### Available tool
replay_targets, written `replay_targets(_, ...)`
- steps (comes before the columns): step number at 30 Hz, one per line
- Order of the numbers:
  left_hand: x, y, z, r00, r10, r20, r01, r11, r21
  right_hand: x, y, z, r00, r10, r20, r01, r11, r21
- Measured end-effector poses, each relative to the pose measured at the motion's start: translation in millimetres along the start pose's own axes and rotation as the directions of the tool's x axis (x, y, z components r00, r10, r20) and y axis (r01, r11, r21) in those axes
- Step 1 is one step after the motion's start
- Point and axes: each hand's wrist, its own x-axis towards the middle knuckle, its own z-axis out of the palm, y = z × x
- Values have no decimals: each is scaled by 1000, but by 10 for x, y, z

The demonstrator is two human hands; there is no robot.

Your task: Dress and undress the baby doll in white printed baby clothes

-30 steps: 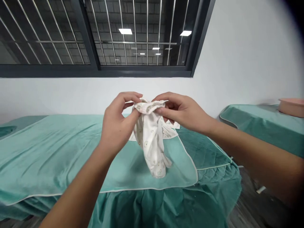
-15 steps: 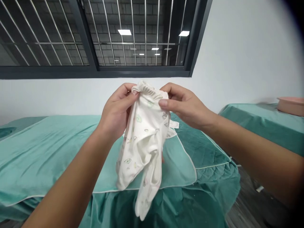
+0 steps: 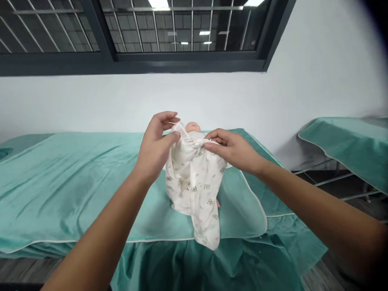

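Note:
Small white baby pants [image 3: 194,182] with a little printed pattern hang between my two hands, legs dangling downward. My left hand [image 3: 159,145] pinches the left end of the gathered waistband between thumb and fingers. On the other side, my right hand [image 3: 232,149] grips the waistband's right part. Behind the pants a baby doll [image 3: 193,127] lies on a light green pad [image 3: 242,210]; the top of its head shows above the waistband. Most of the doll's body is hidden by the cloth.
Green sheets [image 3: 75,182] cover the bed, and a darker green drape [image 3: 182,266] falls over its front edge. Right of it stands another green-covered surface [image 3: 348,141] on a metal frame. A barred window [image 3: 188,36] is set in the white wall [image 3: 121,101] behind.
The view has tilted down and the doll's head has come into sight. The pants have turned and sit lower over the bed, and both hands have shifted their hold on the waistband.

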Motion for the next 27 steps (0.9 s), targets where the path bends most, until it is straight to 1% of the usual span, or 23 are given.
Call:
replay_targets(1,-7,13,3,997,58,49,-61,996,65,28,35,22,1000,4,1,-4,999,42)
replay_targets(2,-19,44,8,987,107,119,-122,984,126,58,59,38,1000,-4,6,3,998,69)
replay_targets(4,-56,134,22,948,185,257,-244,944,222,117,76,56,999,-34,7,33,996,78)
replay_targets(5,-77,176,32,927,212,309,-297,918,261,143,71,59,999,-47,-6,47,997,68)
replay_targets(7,-115,217,61,896,243,372,-373,866,333,180,45,63,997,-58,-42,61,996,66)
replay_targets(9,-142,180,101,891,231,390,-395,819,417,192,12,68,997,-62,-53,68,989,128)
replay_targets(11,-160,84,144,911,195,363,-369,779,507,181,-12,74,998,-60,-36,68,967,244)
replay_targets(13,-170,-23,178,936,147,320,-313,766,562,152,-18,71,998,-59,-15,60,935,348)
replay_targets(15,-171,-94,188,949,76,305,-244,790,562,115,-9,45,999,-41,13,33,919,392)
replay_targets(17,-157,-100,166,951,6,309,-170,845,507,75,6,-16,999,-7,35,-6,936,351)
replay_targets(18,-144,-79,142,954,-13,299,-134,874,468,55,12,-59,999,11,40,-23,955,297)
replay_targets(20,-111,9,82,969,-10,246,-88,918,386,13,12,-159,998,34,55,-42,988,147)
replay_targets(22,-76,137,31,982,14,187,-73,946,316,-29,-15,-251,994,42,102,-44,999,15)
replay_targets(23,-59,208,18,983,16,184,-69,956,283,-49,-39,-282,992,42,123,-41,999,-16)
replay_targets(25,-34,341,31,975,-5,221,-40,980,195,-78,-109,-305,994,27,111,-29,999,14)
replay_targets(27,-24,439,91,966,-50,252,36,998,60,-88,-196,-279,1000,-19,13,17,989,150)
